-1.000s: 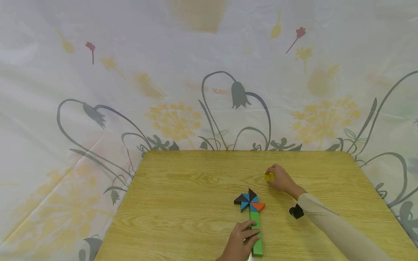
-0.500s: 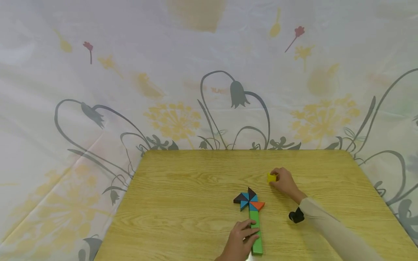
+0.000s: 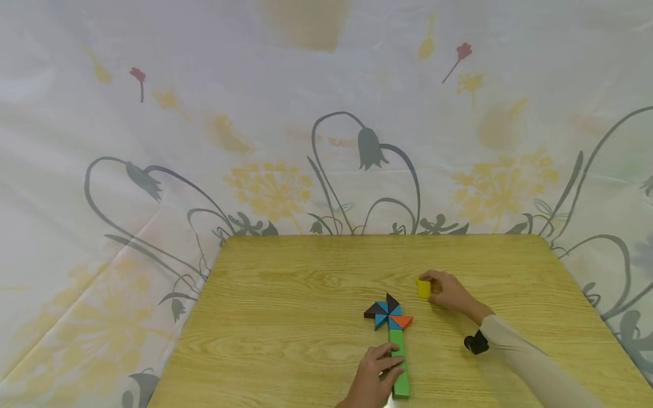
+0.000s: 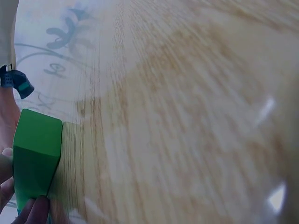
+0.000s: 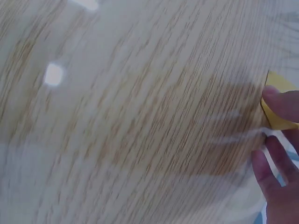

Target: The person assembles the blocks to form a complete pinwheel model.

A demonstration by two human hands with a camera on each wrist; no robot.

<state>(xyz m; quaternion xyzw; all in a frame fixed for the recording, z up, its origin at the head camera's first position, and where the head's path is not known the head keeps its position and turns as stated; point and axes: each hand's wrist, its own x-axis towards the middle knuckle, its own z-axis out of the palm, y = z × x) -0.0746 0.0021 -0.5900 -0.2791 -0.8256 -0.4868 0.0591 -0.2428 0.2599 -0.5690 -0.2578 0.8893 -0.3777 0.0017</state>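
Note:
My right hand (image 3: pixel 451 293) pinches a yellow block (image 3: pixel 423 288) between thumb and fingers, just beyond and to the right of a pinwheel shape. In the right wrist view the yellow block (image 5: pixel 281 116) shows a triangular tip beside the thumb. The pinwheel is made of blue triangular blocks (image 3: pixel 395 322), two dark ones (image 3: pixel 376 310) and an orange one (image 3: pixel 402 322). Below it runs a green bar (image 3: pixel 400 374) of blocks, like a stem. My left hand (image 3: pixel 369 377) holds this bar, its fingers lying across it. The left wrist view shows fingers on either side of the green block (image 4: pixel 37 149).
All of this lies on a wood-grain table (image 3: pixel 280 317). Behind its far edge hangs a white sheet (image 3: pixel 229 68) printed with flowers. A black camera (image 3: pixel 476 342) is strapped under my right wrist.
My right hand has drawn back toward me and slightly right, and the yellow block has turned in its fingers and come nearer. My left hand stays on the green bar.

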